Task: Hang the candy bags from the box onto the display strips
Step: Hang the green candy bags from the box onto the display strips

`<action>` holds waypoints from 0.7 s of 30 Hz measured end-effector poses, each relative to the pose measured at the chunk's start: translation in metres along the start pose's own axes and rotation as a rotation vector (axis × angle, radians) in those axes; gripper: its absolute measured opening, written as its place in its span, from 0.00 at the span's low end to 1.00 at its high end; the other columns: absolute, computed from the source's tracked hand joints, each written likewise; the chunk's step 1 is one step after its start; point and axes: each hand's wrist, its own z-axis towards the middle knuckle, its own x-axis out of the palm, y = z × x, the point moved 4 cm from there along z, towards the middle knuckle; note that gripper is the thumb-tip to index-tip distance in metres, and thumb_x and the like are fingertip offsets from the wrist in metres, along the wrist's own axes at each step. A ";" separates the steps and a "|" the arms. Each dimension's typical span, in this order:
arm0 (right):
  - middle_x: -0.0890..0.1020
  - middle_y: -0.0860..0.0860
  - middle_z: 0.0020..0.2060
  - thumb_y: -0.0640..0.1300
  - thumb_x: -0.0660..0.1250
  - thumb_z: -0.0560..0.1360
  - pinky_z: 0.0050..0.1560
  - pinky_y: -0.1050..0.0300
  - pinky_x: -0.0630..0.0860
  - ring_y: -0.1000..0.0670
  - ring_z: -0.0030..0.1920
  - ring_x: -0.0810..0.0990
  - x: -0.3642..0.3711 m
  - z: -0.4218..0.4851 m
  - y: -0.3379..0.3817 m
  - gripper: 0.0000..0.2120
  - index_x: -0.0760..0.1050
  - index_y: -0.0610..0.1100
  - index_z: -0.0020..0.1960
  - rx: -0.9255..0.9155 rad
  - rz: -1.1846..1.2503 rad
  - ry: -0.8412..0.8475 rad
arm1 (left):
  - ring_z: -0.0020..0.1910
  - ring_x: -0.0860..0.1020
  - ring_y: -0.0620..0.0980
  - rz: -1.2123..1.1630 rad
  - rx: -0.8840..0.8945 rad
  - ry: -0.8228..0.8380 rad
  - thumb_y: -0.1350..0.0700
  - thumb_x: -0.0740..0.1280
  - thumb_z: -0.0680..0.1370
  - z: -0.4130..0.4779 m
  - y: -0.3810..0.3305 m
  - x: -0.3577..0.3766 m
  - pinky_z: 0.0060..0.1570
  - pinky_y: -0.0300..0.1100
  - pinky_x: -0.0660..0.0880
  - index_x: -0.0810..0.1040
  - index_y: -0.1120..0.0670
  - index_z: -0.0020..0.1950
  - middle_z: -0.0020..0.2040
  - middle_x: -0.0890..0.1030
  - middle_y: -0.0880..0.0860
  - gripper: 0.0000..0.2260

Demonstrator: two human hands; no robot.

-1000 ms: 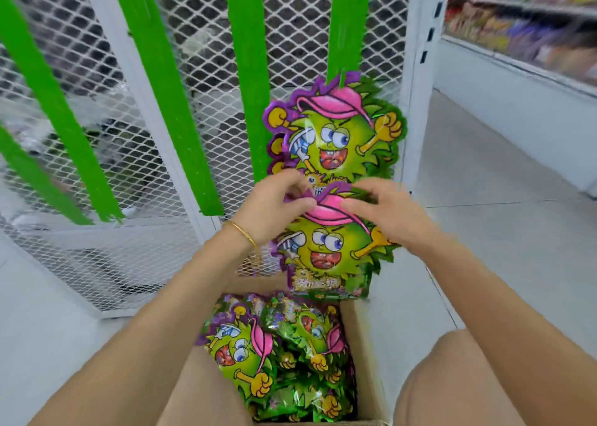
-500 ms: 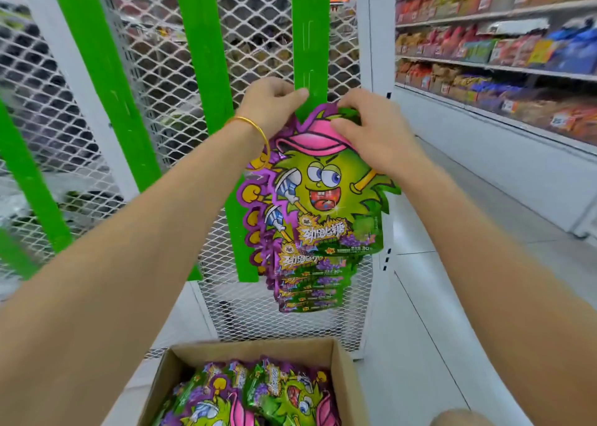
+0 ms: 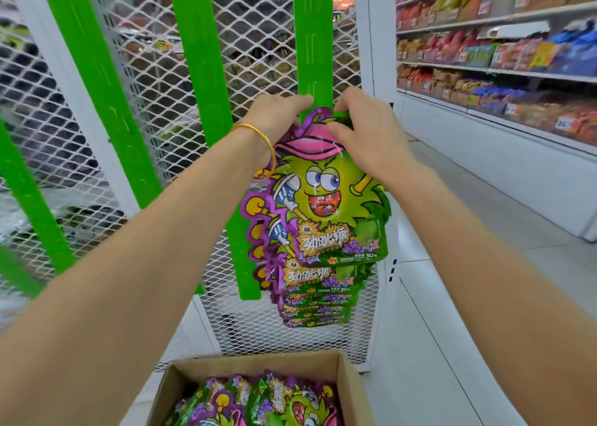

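- We see the left hand [image 3: 277, 115] and the right hand [image 3: 361, 128] raised together, each pinching the top edge of one green-and-purple foil candy bag printed with a cartoon face in a pink cap [image 3: 323, 199].
- We find the top of the bag pressed against the rightmost green plastic display strip [image 3: 311, 38], which hangs in front of the white wire-mesh panel [image 3: 258, 22].
- We cannot tell whether the bag's hole sits on a hook; fingers cover that spot.
- We note a stack of identical hung bags [image 3: 318, 303] overlapping below and behind the held bag.
- We note a gold bangle [image 3: 263, 141] on the left wrist.
- The open brown cardboard box [image 3: 252, 366] lies near us, below the strip, with more candy bags [image 3: 258, 400] inside.
- Stocked shelves [image 3: 497, 57] stand at far right.
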 end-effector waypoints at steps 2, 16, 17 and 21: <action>0.71 0.49 0.41 0.47 0.64 0.76 0.41 0.54 0.64 0.47 0.42 0.70 0.004 -0.005 -0.006 0.10 0.69 0.41 0.52 0.012 0.023 0.021 | 0.31 0.67 0.46 0.013 0.022 0.017 0.47 0.64 0.76 -0.002 0.003 0.000 0.35 0.39 0.65 0.72 0.55 0.33 0.31 0.72 0.49 0.16; 0.74 0.42 0.53 0.58 0.61 0.74 0.49 0.49 0.67 0.41 0.52 0.72 0.002 -0.043 -0.011 0.23 0.69 0.39 0.56 0.067 -0.310 -0.187 | 0.67 0.64 0.51 0.443 0.582 -0.103 0.62 0.66 0.72 -0.059 0.061 -0.007 0.68 0.29 0.53 0.63 0.55 0.71 0.67 0.68 0.55 0.28; 0.75 0.42 0.52 0.57 0.59 0.74 0.49 0.50 0.66 0.41 0.52 0.72 0.001 -0.055 -0.004 0.21 0.71 0.40 0.55 0.040 -0.322 -0.277 | 0.67 0.63 0.50 0.435 0.598 -0.149 0.62 0.66 0.72 -0.072 0.070 -0.012 0.67 0.28 0.52 0.64 0.56 0.70 0.67 0.68 0.55 0.27; 0.77 0.45 0.45 0.42 0.62 0.73 0.41 0.54 0.69 0.44 0.44 0.77 0.047 -0.130 0.029 0.07 0.74 0.42 0.49 -0.143 -0.034 -0.264 | 0.64 0.66 0.47 0.370 0.509 -0.135 0.61 0.66 0.71 -0.135 0.149 -0.016 0.65 0.46 0.66 0.69 0.54 0.66 0.63 0.71 0.52 0.23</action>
